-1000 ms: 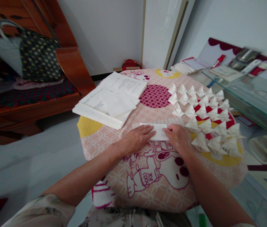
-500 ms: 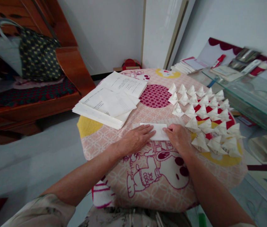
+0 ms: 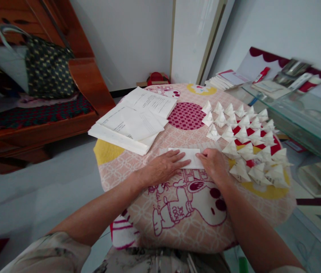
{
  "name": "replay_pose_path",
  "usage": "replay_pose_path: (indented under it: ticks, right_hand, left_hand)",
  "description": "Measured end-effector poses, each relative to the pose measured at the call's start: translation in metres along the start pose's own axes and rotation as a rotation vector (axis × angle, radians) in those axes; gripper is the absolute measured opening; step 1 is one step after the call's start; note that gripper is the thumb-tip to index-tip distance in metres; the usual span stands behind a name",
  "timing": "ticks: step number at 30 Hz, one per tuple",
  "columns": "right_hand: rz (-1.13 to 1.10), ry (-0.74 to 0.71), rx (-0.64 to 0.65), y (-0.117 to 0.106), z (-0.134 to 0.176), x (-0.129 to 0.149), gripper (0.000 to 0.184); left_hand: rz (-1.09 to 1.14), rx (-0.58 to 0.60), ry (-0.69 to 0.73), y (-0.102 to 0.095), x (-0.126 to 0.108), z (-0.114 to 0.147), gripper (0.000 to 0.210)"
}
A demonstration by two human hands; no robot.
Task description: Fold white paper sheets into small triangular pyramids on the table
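Note:
A folded white sheet of paper (image 3: 192, 157) lies flat on the cloth-covered round table, between my two hands. My left hand (image 3: 166, 165) rests on its left part with the fingers stretched out flat. At the sheet's right end, my right hand (image 3: 213, 162) has its thumb and fingers pinched on the edge. To the right stand several rows of small pointed folded paper shapes (image 3: 242, 134). A stack of printed sheets (image 3: 129, 121) lies at the far left of the table.
The table is draped with a pink patterned cloth (image 3: 146, 206). A glass shelf (image 3: 296, 113) with a red marker (image 3: 261, 75) and papers borders it on the right. At the left is a wooden bench (image 3: 89, 87) with a dark patterned bag (image 3: 49, 68).
My left hand has slid slightly to the right over the folded paper, covering a little more of it. My right hand stays at the right end.

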State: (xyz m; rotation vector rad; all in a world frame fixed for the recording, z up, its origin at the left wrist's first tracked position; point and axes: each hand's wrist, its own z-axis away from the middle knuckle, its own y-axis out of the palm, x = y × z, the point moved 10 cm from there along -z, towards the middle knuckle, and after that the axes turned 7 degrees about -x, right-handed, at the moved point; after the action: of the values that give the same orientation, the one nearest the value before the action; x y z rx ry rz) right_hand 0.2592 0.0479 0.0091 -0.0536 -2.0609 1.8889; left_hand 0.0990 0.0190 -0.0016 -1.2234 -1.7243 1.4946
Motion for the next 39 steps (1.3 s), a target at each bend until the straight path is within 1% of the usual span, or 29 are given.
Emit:
replay_pose_path:
  ticks: [5,9,13,18,20,22,24,25,26,27,28,30,33,36,39]
  right_hand:
    - [-0.015,-0.014,-0.029,-0.001,-0.001,0.000,0.028]
    - [-0.028,-0.030,-0.028,-0.002,-0.001,0.001,0.029]
    - [-0.049,-0.030,-0.035,-0.002,-0.001,0.000,0.029]
    - [-0.126,-0.041,-0.045,0.003,-0.006,-0.004,0.026]
    - [-0.179,-0.008,-0.077,0.002,-0.010,-0.011,0.024]
    - [-0.284,0.010,-0.166,-0.008,-0.012,-0.017,0.020]
    - [-0.433,-0.028,-0.245,-0.019,-0.008,-0.015,0.018]
    - [-0.507,-0.072,-0.251,-0.023,-0.004,-0.009,0.018]
    - [-0.569,-0.128,-0.215,-0.022,0.000,0.000,0.018]
    - [-0.606,-0.191,-0.145,-0.018,0.006,0.011,0.017]
    - [-0.608,-0.263,-0.058,-0.012,0.014,0.025,0.015]
    - [-0.541,-0.345,0.048,-0.002,0.027,0.043,0.014]
    - [-0.428,-0.313,0.085,0.008,0.032,0.048,0.015]
    - [-0.361,-0.249,0.082,0.009,0.030,0.044,0.015]
    - [-0.339,-0.206,0.111,0.009,0.028,0.042,0.013]
  left_hand:
    - [0.008,0.044,0.000,0.001,-0.001,0.001,0.046]
    - [0.068,0.072,0.023,0.001,0.000,0.002,0.046]
    - [0.146,0.080,0.050,0.001,0.005,0.006,0.045]
    - [0.197,0.073,0.049,0.002,0.009,0.007,0.043]
    - [0.206,0.068,0.048,0.003,0.010,0.007,0.042]
    - [0.216,0.059,0.053,0.002,0.010,0.007,0.042]
    - [0.226,0.045,0.065,0.001,0.009,0.006,0.043]
    - [0.229,0.036,0.071,0.000,0.009,0.006,0.043]
    - [0.229,0.030,0.075,-0.001,0.009,0.005,0.043]
    - [0.225,0.027,0.078,-0.002,0.008,0.005,0.043]
    - [0.220,0.024,0.079,-0.003,0.008,0.005,0.042]
    - [0.211,0.020,0.080,-0.004,0.007,0.004,0.042]
    - [0.209,0.010,0.080,-0.005,0.007,0.004,0.042]
    - [0.206,0.006,0.078,-0.004,0.007,0.004,0.042]
    - [0.201,0.007,0.081,-0.003,0.008,0.004,0.042]
